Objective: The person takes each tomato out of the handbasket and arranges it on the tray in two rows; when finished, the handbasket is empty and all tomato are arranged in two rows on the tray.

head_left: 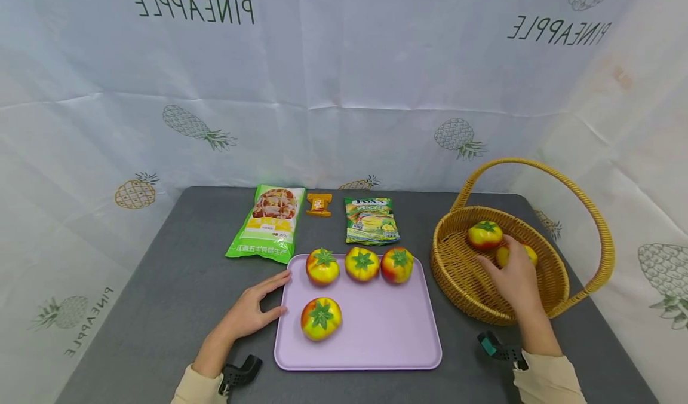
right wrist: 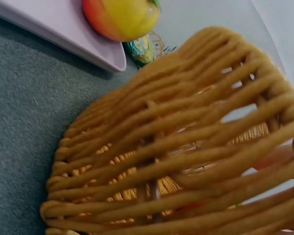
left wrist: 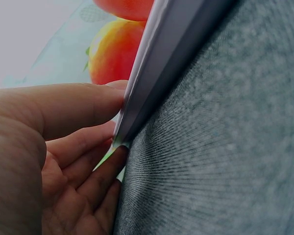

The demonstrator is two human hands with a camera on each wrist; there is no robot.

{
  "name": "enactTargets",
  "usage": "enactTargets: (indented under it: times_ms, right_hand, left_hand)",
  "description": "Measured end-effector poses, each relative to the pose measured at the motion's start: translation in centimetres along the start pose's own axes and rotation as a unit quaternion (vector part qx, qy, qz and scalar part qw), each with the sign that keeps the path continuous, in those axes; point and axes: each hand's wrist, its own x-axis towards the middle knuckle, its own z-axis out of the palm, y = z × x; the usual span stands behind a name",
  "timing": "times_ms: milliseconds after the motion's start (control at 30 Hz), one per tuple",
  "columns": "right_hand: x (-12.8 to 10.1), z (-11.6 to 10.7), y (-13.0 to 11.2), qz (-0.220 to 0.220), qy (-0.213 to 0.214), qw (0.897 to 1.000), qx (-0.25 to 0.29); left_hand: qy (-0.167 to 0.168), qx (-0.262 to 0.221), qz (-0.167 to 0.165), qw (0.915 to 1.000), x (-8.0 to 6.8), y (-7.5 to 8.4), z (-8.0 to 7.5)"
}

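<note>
My left hand (head_left: 244, 314) touches the left rim of a lilac tray (head_left: 381, 338), thumb and fingers extended. In the left wrist view the thumb (left wrist: 83, 105) lies against the rim. Several red-yellow persimmon-like fruits with green leafy tops are on the tray: one nearer the front (head_left: 321, 319) and others along the back edge (head_left: 362, 264). My right hand (head_left: 518, 275) reaches into a wicker basket (head_left: 448, 272), thumb and fingers spread just before a persimmon-like fruit (head_left: 485, 235). Another yellow fruit (head_left: 531, 255) is partly hidden under this hand. Basket weave (right wrist: 186, 147) mostly blocks the right wrist view.
Behind the tray lie a green food bag (head_left: 271, 222), a small orange packet (head_left: 319, 204) and a green candy bag (head_left: 370, 220). The basket's tall handle (head_left: 602, 236) arches over its right side. A pineapple-print cloth (head_left: 344, 63) hangs behind the grey table (head_left: 156, 314).
</note>
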Motion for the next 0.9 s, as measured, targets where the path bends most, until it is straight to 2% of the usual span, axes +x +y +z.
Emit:
enactTargets:
  times_ms: [267,533,900]
  right_hand:
    - [1.0,-0.1,0.9,0.033,0.009,0.999,-0.005]
    - [1.4,-0.4,2.2,0.096,-0.003,0.995,-0.019]
    - [1.6,-0.5,3.1,0.097,-0.042,0.994,-0.02]
  left_hand:
    - [0.004,0.002,0.002,1.0,0.1,0.0,0.0]
    - [-0.001,0.002,0.0,1.0,0.1,0.0,0.0]
    - [0.001,0.0,0.001,1.0,0.1,0.0,0.1]
